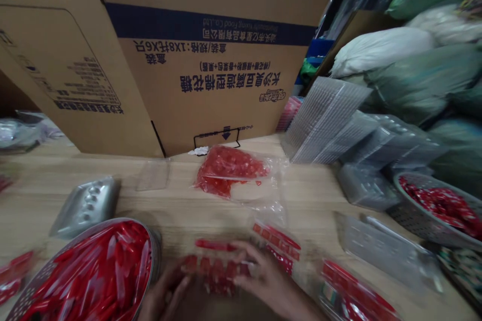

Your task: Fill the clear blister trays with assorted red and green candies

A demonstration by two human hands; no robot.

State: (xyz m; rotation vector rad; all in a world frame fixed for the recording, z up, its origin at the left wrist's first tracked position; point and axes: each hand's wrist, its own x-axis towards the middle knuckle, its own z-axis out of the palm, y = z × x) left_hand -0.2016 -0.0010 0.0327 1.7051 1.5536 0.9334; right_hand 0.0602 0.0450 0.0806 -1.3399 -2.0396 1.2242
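Observation:
Both my hands rest at the near edge of a wooden table [181, 205], blurred by motion. My left hand [165, 293] touches the left side of a clear tray of small red pieces [216, 268]. My right hand [263, 276] lies over the tray's right side, fingers curved onto the red pieces. A clear bag of red pieces [231, 168] lies further back at the middle. Whether either hand grips anything is not clear.
A round metal basket of red strips [98, 271] sits at near left, a grey blister tray [85, 205] behind it. A big cardboard box [188, 55] stands at the back. Stacked clear trays [327, 118], another basket of red pieces [440, 205] and stuffed sacks [414, 65] fill the right.

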